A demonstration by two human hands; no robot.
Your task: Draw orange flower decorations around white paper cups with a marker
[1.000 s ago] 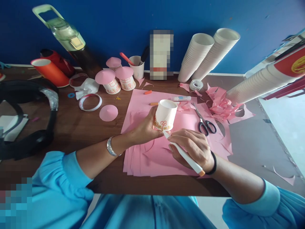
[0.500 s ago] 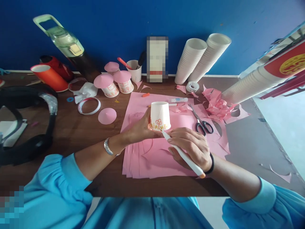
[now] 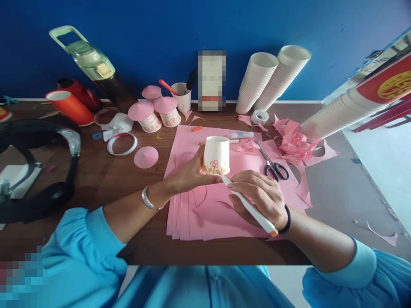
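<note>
My left hand [image 3: 192, 173] is closed around the side and base of an upside-down white paper cup [image 3: 216, 152]. Orange flowers and yellowish plants are drawn along the cup's rim. In my right hand [image 3: 260, 196] is a white marker [image 3: 248, 207] with an orange end, its tip at the lower right of the drawn band. Stacked pink paper sheets [image 3: 186, 214] lie under both hands. Black-handled scissors [image 3: 276, 170] rest on the paper, right of the cup. Behind it lie a glue stick [image 3: 241, 134] and a small orange cap [image 3: 197, 128].
At the back left stand cups with pink cone roofs [image 3: 168, 115], near a loose pink cone [image 3: 146, 157]. A tall bottle [image 3: 96, 64], stacked white cups [image 3: 257, 81], a tape roll [image 3: 260, 116], crumpled pink scraps [image 3: 295, 143] and black headphones [image 3: 69, 171] surround the work.
The cup has turned slightly in my left hand, bringing a small curved orange line into view on its right side. The marker tip has shifted slightly right along the rim.
</note>
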